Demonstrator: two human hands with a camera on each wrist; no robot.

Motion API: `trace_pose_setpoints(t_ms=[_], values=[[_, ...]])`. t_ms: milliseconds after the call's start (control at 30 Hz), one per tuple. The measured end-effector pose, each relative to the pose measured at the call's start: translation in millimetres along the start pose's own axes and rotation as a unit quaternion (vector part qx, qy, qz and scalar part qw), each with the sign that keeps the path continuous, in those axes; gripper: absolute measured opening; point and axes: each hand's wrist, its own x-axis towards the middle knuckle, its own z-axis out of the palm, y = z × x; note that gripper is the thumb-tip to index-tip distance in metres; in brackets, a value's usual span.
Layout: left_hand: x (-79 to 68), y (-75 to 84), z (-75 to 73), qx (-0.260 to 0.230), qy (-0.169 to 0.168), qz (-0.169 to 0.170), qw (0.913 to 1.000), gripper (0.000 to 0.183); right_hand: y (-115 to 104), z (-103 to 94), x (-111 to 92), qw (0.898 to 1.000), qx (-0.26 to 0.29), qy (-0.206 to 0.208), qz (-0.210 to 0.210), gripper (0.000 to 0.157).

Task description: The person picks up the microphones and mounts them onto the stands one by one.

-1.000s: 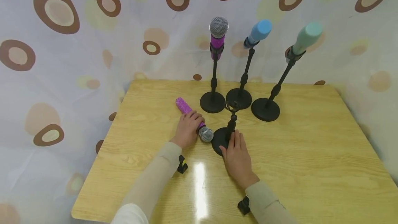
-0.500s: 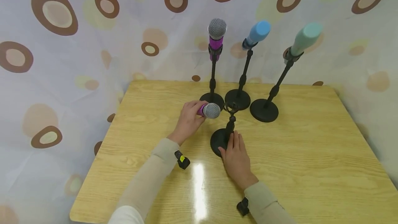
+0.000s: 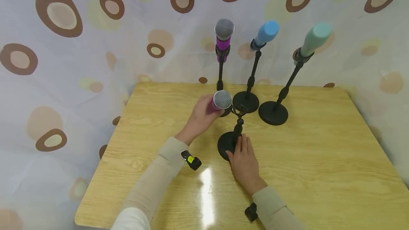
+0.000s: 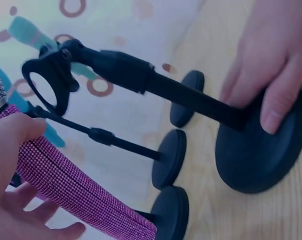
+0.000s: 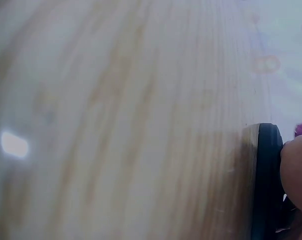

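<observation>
My left hand [image 3: 200, 117] grips a microphone [image 3: 222, 99] with a silver mesh head and a sparkly purple handle. It is raised off the table, head towards the camera; in the left wrist view the studded handle [image 4: 76, 180] slants down to the right. Just right of it stands a black desktop microphone stand [image 3: 238, 129], its ring-shaped clip holding nothing. The microphone is apart from that clip. My right hand [image 3: 246, 166] rests on the stand's round base [image 4: 261, 155], fingers straight beside the pole and thumb on the base. Only part of that hand shows in the right wrist view.
Behind stand three more black stands, bearing a purple microphone [image 3: 223, 42], a blue one [image 3: 266, 33] and a mint-green one [image 3: 315, 40]. Their bases sit close together near the table's back edge. A patterned cloth [image 3: 127, 52] hangs behind the wooden table [image 3: 319, 166].
My left hand has lifted the purple microphone off the table, turned its head upward and carried it towards the back right, near the stand's clip. My right hand stays on the base.
</observation>
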Motion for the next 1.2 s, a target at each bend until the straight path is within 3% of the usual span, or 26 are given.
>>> trace_pose_setpoints(t_ms=[200, 367, 567, 800, 933, 1033, 1200], values=[[6.2, 30.5, -6.9, -0.104, -0.039, -0.024, 0.9935, 0.052, 0.6, -2.4, 1.1, 1.000, -0.001, 0.008, -0.005, 0.067], [4.8, 67.4, -19.0, -0.163, -0.073, -0.031, 0.9835, 0.055, 3.5, -4.0, -0.6, 0.998, 0.047, -0.037, 0.012, 0.073], [8.0, 90.4, -19.7, -0.156, -0.088, -0.007, 0.9838, 0.054, 0.7, -5.1, -2.8, 0.996, 0.057, -0.057, 0.030, 0.080], [7.5, 98.1, -14.1, -0.115, -0.090, 0.036, 0.9887, 0.053, -9.8, -8.2, -4.2, 0.998, 0.014, -0.036, 0.041, 0.080], [8.8, 104.3, -11.8, -0.145, -0.113, 0.083, 0.9795, 0.059, -8.4, -9.4, -4.3, 0.999, -0.015, 0.003, 0.028, 0.079], [11.7, 103.3, -7.0, -0.165, -0.134, 0.095, 0.9726, 0.061, -7.3, -9.4, -5.8, 0.999, -0.025, 0.021, 0.018, 0.078], [17.2, 89.7, 2.7, -0.083, -0.117, 0.116, 0.9828, 0.052, -7.3, -9.2, -4.7, 0.999, -0.011, 0.032, 0.017, 0.078]])
